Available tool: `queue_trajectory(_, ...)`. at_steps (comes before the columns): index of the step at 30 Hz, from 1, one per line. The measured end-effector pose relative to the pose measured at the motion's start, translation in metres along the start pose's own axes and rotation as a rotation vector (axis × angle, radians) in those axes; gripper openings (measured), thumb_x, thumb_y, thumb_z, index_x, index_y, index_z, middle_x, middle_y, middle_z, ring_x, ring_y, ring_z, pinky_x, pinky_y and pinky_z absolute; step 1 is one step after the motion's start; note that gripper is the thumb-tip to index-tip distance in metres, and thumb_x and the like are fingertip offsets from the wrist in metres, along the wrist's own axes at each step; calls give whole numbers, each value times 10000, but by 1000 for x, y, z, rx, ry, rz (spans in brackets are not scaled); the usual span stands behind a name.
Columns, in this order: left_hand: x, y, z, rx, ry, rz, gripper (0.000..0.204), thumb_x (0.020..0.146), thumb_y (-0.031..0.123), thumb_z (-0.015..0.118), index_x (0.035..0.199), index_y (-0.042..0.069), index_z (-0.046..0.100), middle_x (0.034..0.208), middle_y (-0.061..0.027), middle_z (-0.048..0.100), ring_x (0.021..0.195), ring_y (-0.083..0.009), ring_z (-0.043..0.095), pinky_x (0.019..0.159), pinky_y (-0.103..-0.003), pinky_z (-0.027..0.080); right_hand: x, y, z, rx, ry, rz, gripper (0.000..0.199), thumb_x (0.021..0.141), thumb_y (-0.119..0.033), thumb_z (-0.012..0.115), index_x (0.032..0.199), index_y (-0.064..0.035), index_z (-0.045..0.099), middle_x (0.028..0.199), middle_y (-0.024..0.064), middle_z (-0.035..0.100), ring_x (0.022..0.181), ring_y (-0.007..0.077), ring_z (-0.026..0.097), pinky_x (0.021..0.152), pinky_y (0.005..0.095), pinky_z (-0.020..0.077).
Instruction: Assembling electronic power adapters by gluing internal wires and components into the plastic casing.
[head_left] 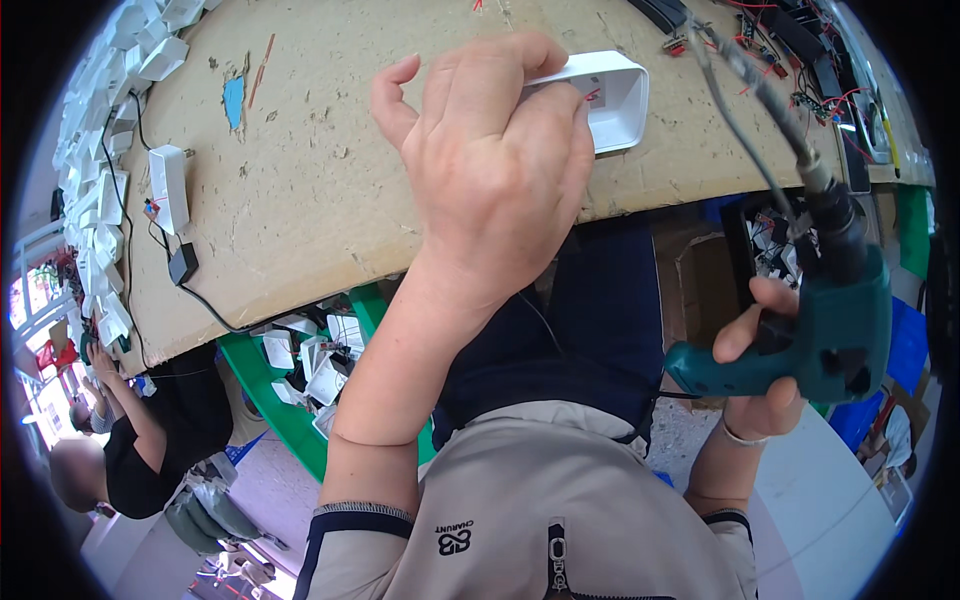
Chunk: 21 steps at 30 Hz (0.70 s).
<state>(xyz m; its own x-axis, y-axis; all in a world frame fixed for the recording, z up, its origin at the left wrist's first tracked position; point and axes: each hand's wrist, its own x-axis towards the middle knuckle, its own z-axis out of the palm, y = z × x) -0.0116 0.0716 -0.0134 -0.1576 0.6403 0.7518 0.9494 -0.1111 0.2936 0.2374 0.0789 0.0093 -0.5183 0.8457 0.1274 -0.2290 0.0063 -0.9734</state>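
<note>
The left hand (490, 170) is closed around the near end of a white, rectangular, open-topped plastic casing (612, 95), pinning it on the brown cardboard-covered counter (300, 190). The casing sits toward the far middle of the counter, a little right of centre. Only its far-right half shows past the fingers; its hollow side faces up, with a bit of red wire visible inside. Its long axis seems to run from near-left to far-right, the rounded free end pointing far-right, toward the tangle of red-wired circuit boards (790, 60) along the counter's far-right edge.

The casing looks like thin moulded plastic: probably light, stiff but with walls that could flex or crack under a hard squeeze, and smooth enough to slide on the cardboard. Holding it across the short sides near one end, as here, looks like a sound grip, with downward pressure to stop it skating.

The right hand (765, 365) is wrapped around the pistol grip of a teal-green powered screwdriver (830, 320), held off the counter's near-right edge. The tool is likely much heavier and rigid. Its body points up and far-left, a dark nose leading into a grey cable or shaft (760, 85) that arcs over the counter.

More white casings (100, 110) are heaped at the far left, and another person (130, 450) sits at the near left.
</note>
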Motion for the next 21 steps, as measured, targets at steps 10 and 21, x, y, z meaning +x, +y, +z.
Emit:
queue_trajectory(10, 1, -4, 12, -117, 74, 40, 90, 607, -53, 620, 690, -18, 612, 795, -82, 547, 673, -168, 523, 531, -248, 434, -21, -4, 7, -209, 193, 164, 764, 645, -374, 747, 1157, 85, 412, 1022, 209, 561, 615, 133, 577, 529, 208, 475)
queue_trajectory(21, 2, -4, 10, -114, 42, 35, 85, 614, -46, 619, 693, -17, 615, 803, -83, 548, 682, -168, 520, 545, -250, 428, -14, 1, 11, -267, 116, 178, 670, 652, -304, 748, 1134, 59, 455, 996, 183, 571, 665, 143, 574, 565, 237, 470)
